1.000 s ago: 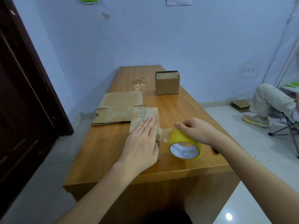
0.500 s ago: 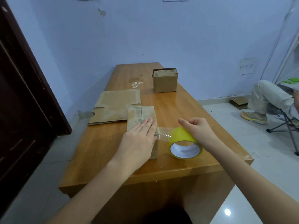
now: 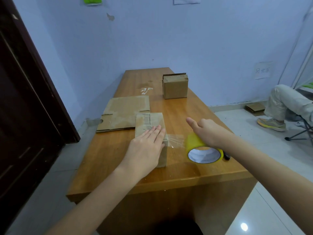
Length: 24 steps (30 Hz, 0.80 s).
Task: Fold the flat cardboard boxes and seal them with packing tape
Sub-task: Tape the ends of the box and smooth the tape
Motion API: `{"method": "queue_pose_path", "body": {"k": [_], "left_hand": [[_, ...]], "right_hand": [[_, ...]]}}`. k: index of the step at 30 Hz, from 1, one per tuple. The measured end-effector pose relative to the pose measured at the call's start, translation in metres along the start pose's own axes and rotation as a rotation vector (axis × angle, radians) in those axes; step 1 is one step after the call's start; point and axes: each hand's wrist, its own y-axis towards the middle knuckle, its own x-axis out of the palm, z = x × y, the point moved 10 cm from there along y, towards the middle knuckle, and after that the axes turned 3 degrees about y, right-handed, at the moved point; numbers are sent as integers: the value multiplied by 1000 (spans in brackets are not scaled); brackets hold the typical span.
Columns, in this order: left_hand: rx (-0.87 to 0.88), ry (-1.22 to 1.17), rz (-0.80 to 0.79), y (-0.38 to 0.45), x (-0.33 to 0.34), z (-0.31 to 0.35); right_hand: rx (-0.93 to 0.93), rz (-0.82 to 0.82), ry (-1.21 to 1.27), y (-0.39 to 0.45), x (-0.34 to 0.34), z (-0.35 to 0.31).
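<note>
A small folded cardboard box [image 3: 149,121] with a barcode label stands on the wooden table [image 3: 199,114]. My left hand [image 3: 145,150] lies flat on its top, fingers together, pressing near the right edge. A clear strip of tape [image 3: 176,141] runs from that edge to a yellow tape roll [image 3: 201,150] lying to the right. My right hand [image 3: 208,129] rests over the roll with thumb stretched out to the left. Flat cardboard sheets [image 3: 122,112] lie behind the box on the left.
A stack of flat boxes packed inside a cardboard box [image 3: 175,86] stands further back on the table. A small dark object [image 3: 226,156] lies by the roll. A dark door [image 3: 25,102] is on the left. A seated person's leg [image 3: 286,102] is on the right.
The roll has been drawn slightly further right, so more clear tape shows between box and roll. My right hand's thumb now sticks out. My left hand stays pressed on the box.
</note>
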Motion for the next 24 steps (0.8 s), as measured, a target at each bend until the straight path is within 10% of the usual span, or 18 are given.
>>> {"method": "queue_pose_path", "body": {"k": [13,24], "left_hand": [[15,-21,-16,-1,-3,0],[-4,-102,17,3,-7,-2]], "right_hand": [[-52,-78,-510,9,20,5],[-251,479,-117,-31,-32,-30]]}}
